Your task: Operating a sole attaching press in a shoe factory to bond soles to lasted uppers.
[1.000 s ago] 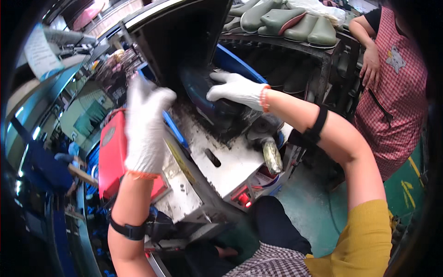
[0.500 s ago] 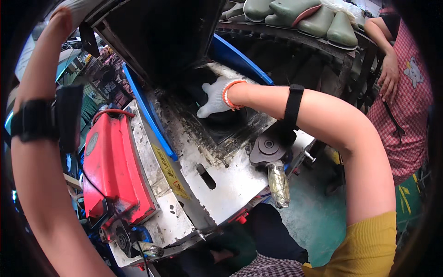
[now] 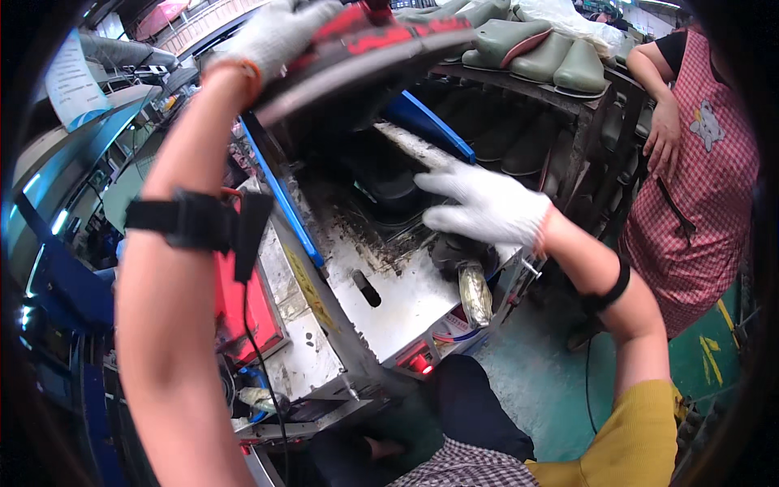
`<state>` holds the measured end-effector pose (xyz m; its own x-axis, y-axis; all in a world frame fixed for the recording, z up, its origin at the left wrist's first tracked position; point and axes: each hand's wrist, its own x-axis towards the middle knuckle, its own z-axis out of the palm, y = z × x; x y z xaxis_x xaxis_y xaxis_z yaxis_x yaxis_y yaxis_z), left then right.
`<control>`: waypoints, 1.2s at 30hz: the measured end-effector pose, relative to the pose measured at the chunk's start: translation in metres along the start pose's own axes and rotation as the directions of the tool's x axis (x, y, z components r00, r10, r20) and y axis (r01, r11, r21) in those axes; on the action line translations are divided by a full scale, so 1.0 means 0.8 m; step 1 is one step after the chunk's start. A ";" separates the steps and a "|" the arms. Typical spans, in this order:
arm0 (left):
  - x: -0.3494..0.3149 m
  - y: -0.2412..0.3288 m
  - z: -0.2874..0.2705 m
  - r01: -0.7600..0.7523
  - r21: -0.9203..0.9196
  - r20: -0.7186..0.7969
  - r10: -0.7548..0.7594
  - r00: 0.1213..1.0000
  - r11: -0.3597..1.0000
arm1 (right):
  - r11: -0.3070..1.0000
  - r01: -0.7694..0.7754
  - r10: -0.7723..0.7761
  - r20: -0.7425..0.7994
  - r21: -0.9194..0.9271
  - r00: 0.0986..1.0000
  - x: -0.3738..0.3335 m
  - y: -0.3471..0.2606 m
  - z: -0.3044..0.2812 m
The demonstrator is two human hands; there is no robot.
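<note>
My left hand [image 3: 280,40], in a white knitted glove, grips the edge of a heavy red-and-grey lid [image 3: 373,61] on a machine; both are smeared by motion. The lid is tilted over the far part of the machine. My right hand [image 3: 483,203], gloved too, is open with its fingers stretched toward the left. It is beside a dark recess holding a black rounded part [image 3: 385,174], and I cannot tell whether it touches anything. Just below that hand, a handle wrapped in shiny film [image 3: 475,296] sticks out from the machine's white metal top [image 3: 406,312].
Blue guard strips [image 3: 284,203] flank the recess. A red housing [image 3: 251,300] stands on the left. Green boot-shaped pieces [image 3: 535,53] lie on a dark rack at the back. On the right stands a person in a red checked apron [image 3: 690,178]. A cable [image 3: 260,357] hangs from my left armband.
My left hand has come down and to the right with the lid, which has swung from upright to lower over the recess. My right hand has drawn back to the right, out of the recess.
</note>
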<state>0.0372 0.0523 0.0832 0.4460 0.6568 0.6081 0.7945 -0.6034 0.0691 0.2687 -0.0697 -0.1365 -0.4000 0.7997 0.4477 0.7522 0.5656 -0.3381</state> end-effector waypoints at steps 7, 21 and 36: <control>-0.118 0.019 0.127 -0.111 0.021 -0.356 0.111 0.928 0.994 | 0.999 0.053 -0.048 -0.277 0.008 0.960 -0.115 -0.101 0.064; -0.252 0.046 0.245 -0.220 -0.035 -0.349 0.194 0.917 0.975 | 0.975 0.048 -0.166 -0.562 -0.219 0.810 -0.145 -0.069 0.105; -0.268 0.055 0.231 -0.130 -0.127 -0.210 0.102 0.972 0.983 | 0.910 0.124 -0.340 -0.540 -0.397 0.770 -0.006 0.000 0.042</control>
<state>0.0529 -0.0314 -0.1903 0.4279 0.4825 0.7643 0.6707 -0.7363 0.0893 0.2530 -0.0669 -0.1668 -0.2808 0.3140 0.9069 0.8425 0.5334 0.0761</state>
